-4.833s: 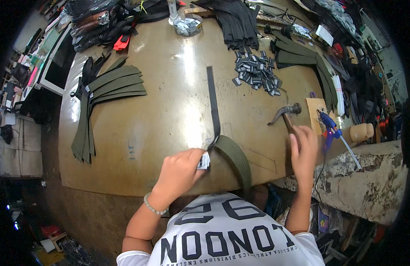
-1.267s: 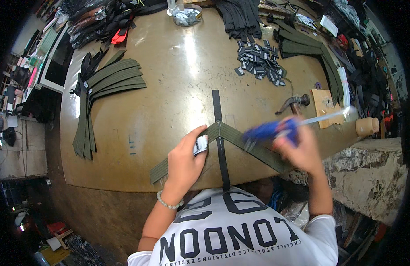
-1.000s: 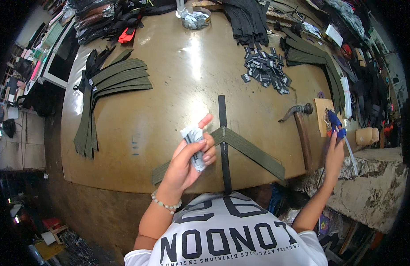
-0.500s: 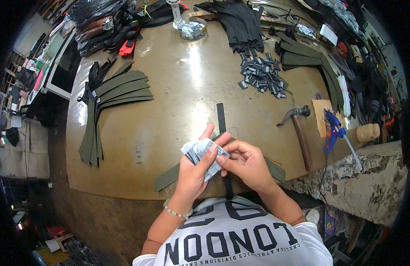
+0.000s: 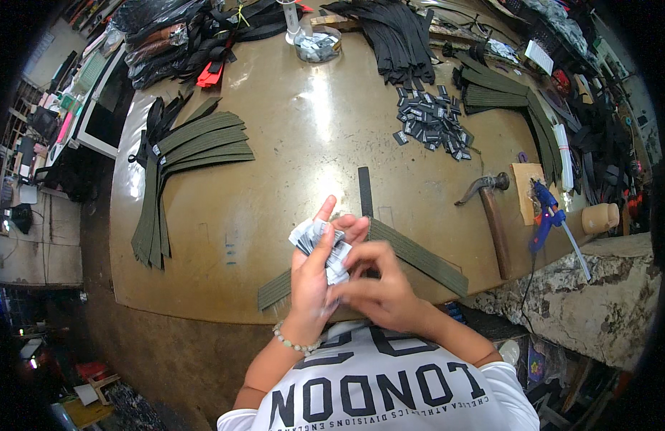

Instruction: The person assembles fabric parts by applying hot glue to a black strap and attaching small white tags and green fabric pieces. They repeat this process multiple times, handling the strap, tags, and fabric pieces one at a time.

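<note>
A small stack of white printed fabric labels (image 5: 335,261) is clasped in my left hand (image 5: 313,274), the thumb lying across it and the index finger pointing outward. Close against the lower right side of the labels is my right hand (image 5: 381,286), its fingers curled and smeared by motion, so whether it pinches one is hidden. Beneath both hands, olive-green ribbed webbing (image 5: 420,258) spreads on the table to the right and left. A black strap (image 5: 365,191) lies upright beyond my fingers, its nearer part covered by my hands.
Olive straps (image 5: 203,140) lie fanned at left; more olive webbing (image 5: 497,93) is at far right. Small black labels (image 5: 431,121) are heaped below black straps (image 5: 397,47). A hammer (image 5: 496,230) and a blue glue gun (image 5: 544,214) rest at right. A clear tub (image 5: 318,46) stands at the back.
My right hand has drawn down and toward me from the top of the stack, its fingers now blurred. My left hand still holds the labels. The whole view has shifted slightly.
</note>
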`<state>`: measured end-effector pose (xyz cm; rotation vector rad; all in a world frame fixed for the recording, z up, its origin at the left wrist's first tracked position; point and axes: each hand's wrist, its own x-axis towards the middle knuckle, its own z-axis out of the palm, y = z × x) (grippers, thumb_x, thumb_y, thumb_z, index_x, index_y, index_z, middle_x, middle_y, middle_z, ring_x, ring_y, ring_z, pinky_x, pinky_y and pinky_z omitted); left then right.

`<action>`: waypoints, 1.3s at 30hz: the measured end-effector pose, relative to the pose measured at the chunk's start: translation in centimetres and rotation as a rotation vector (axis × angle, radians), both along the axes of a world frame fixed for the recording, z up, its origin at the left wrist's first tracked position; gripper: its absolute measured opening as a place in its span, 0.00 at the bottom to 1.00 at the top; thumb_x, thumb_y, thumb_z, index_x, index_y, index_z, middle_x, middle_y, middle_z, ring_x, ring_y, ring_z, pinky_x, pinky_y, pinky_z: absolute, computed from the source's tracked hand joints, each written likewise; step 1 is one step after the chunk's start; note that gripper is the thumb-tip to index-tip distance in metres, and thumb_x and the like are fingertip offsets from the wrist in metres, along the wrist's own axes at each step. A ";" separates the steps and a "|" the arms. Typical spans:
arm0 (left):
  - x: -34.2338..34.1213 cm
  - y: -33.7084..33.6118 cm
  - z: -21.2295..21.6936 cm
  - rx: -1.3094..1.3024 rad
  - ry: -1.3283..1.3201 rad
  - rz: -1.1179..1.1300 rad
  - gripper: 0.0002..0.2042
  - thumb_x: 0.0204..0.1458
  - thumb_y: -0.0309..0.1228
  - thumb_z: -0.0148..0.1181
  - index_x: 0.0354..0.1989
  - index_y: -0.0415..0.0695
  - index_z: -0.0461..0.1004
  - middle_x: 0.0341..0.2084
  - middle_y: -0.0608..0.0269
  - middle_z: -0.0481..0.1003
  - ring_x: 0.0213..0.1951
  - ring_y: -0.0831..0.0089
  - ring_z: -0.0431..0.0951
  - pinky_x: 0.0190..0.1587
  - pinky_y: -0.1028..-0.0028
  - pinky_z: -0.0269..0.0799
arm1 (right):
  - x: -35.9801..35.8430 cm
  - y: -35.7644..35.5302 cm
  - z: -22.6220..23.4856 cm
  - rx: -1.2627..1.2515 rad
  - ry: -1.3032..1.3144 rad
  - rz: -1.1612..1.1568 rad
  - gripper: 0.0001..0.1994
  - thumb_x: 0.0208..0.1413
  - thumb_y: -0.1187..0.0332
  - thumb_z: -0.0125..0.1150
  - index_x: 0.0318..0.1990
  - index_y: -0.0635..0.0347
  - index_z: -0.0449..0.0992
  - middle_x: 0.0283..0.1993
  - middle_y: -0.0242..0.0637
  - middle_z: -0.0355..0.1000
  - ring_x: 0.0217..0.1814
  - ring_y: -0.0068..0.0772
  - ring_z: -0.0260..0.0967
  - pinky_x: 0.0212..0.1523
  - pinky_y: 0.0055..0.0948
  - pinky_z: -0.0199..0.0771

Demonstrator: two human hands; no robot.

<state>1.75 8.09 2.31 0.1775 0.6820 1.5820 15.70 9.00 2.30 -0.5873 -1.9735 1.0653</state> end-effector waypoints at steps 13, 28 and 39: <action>-0.6 -2.0 1.8 -0.103 0.985 -0.258 0.13 0.54 0.28 0.68 0.46 0.36 0.80 0.28 0.67 0.77 0.27 0.88 0.69 0.30 0.84 0.65 | 4.0 3.1 3.3 -0.580 -0.232 -0.256 0.06 0.60 0.77 0.60 0.41 0.68 0.79 0.32 0.34 0.74 0.29 0.17 0.71 0.31 0.16 0.71; 0.4 -2.0 1.4 -0.035 1.186 -0.243 0.06 0.57 0.26 0.63 0.34 0.35 0.78 0.27 0.62 0.77 0.29 0.80 0.73 0.33 0.79 0.69 | 3.3 1.7 1.9 -0.638 0.097 -0.155 0.08 0.59 0.79 0.61 0.44 0.74 0.76 0.45 0.39 0.71 0.37 0.22 0.72 0.40 0.19 0.74; 0.0 -2.3 1.2 -0.087 1.044 -0.247 0.09 0.54 0.31 0.69 0.35 0.37 0.80 0.25 0.72 0.75 0.26 0.86 0.69 0.28 0.83 0.65 | 4.2 2.0 0.4 -0.967 0.163 -0.050 0.09 0.60 0.73 0.62 0.44 0.72 0.77 0.33 0.37 0.77 0.33 0.21 0.75 0.35 0.20 0.78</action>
